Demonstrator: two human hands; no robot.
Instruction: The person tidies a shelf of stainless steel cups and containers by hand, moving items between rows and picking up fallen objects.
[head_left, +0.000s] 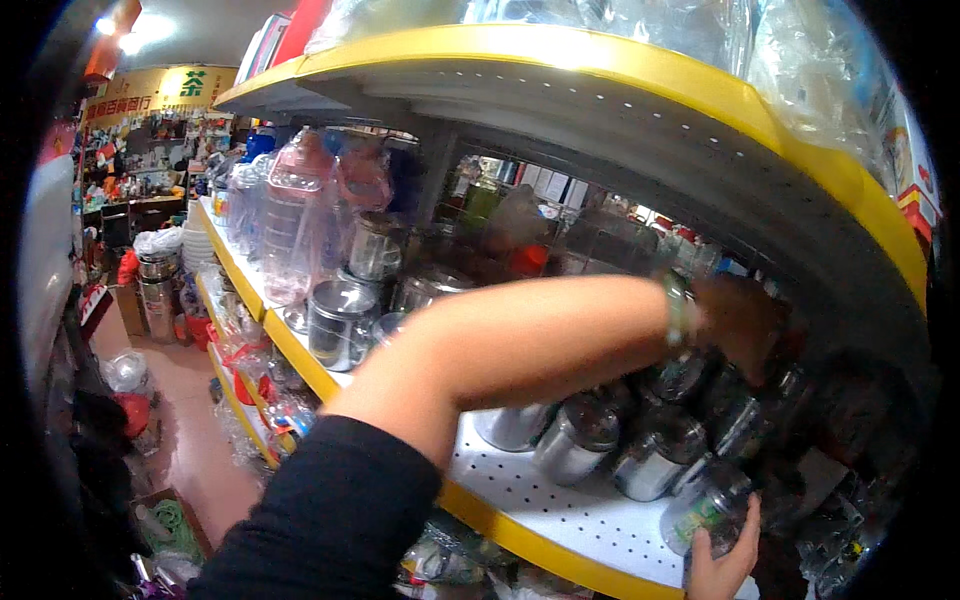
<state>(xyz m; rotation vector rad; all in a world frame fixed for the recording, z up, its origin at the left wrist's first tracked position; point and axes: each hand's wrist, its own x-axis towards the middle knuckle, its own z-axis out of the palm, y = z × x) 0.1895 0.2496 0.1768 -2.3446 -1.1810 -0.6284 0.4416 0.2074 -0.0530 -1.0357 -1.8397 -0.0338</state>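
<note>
My left arm, in a black sleeve pushed up to the elbow, reaches across a perforated white shelf (520, 500). Beyond the bracelet (680, 312) on its wrist, my left hand (745, 325) is dark and smeared, over the back of a group of shiny metal canisters (660, 455). Its fingers and anything in them cannot be made out. At the shelf's front right, my right hand (725, 567) has its thumb and a finger around a metal canister with a green label (705, 508). Several similar canisters stand behind and left of it.
A yellow-edged upper shelf (560, 50) with plastic-wrapped goods hangs above my arm. Metal mugs (340, 322) and a pink-lidded plastic bottle (295, 225) stand farther left. An aisle floor (195, 400) runs past the shelving, with a box of green cord (175, 525) on it.
</note>
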